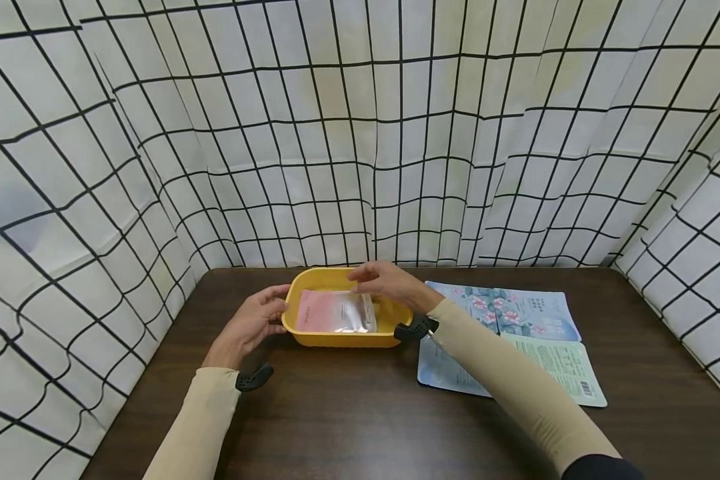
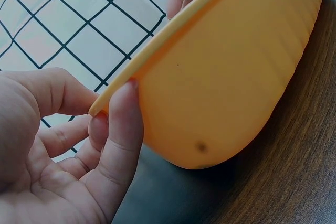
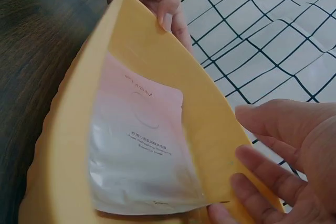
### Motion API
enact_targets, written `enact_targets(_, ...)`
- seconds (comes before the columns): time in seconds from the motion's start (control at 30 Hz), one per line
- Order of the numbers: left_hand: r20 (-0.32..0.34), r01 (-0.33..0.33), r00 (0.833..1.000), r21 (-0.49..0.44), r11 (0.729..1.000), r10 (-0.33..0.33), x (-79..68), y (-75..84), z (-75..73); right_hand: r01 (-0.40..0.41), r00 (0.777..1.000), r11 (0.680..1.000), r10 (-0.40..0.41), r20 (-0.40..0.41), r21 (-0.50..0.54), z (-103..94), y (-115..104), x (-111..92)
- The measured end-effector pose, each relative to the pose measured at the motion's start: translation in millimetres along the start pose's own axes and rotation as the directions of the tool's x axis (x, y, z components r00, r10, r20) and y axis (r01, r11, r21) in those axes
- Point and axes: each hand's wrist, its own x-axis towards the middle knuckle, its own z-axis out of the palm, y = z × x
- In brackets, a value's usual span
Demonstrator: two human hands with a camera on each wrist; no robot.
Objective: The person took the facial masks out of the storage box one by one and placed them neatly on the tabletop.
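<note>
A yellow plastic basket (image 1: 342, 340) stands near the back of the table. Inside it lies a pink and silver face mask packet (image 1: 327, 310), its printed side up in the right wrist view. My left hand (image 1: 252, 323) pinches the basket's left rim between thumb and fingers, plain in the left wrist view. Over the basket's back right part hovers my right hand (image 1: 390, 283), with fingers loosely bent and spread. In the right wrist view those fingers (image 3: 268, 171) reach in past the rim, one fingertip close to a corner of the packet.
To the right lie several more mask packets: a blue floral one (image 1: 540, 313), a pale green one (image 1: 552, 363) and a light blue one (image 1: 450, 370) partly beneath my right forearm. A white curtain (image 1: 396, 160) with black grid lines surrounds the dark wooden table (image 1: 336, 413).
</note>
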Motion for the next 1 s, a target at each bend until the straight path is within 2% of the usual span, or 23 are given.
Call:
enact_targets(0.3, 0.004, 0.003, 1.000, -0.008, 1.000, -0.003, 0.6, -0.9, -0.9, 0.049, 0.997, 0.998, -0.047, -0.057, 0.037, 5.9, 1, -6)
enact_targets(0.47, 0.006, 0.005, 1.000, -0.008, 1.000, -0.005, 1.1, -2.4, -1.5, -0.023, 0.995, 0.995, 0.033, -0.098, 0.102, 14.5, 1, -6)
enact_targets(0.63, 0.005, 0.009, 1.000, -0.001, 1.000, -0.009, -0.7, -2.1, -1.0, -0.078, 0.991, 0.987, 0.093, -0.101, 0.143, 17.1, 3, -5)
enact_targets(0.8, 0.005, 0.000, 1.000, -0.003, 1.000, 0.000, -1.4, -0.8, -0.6, -0.096, 0.992, 0.990, 0.104, -0.077, 0.104, 15.7, 2, -5)
enact_targets(1.0, 0.004, 0.002, 1.000, 0.000, 1.000, -0.002, -1.7, 0.4, -0.4, -0.130, 0.991, 0.991, 0.129, -0.033, -0.034, 12.9, 1, -8)
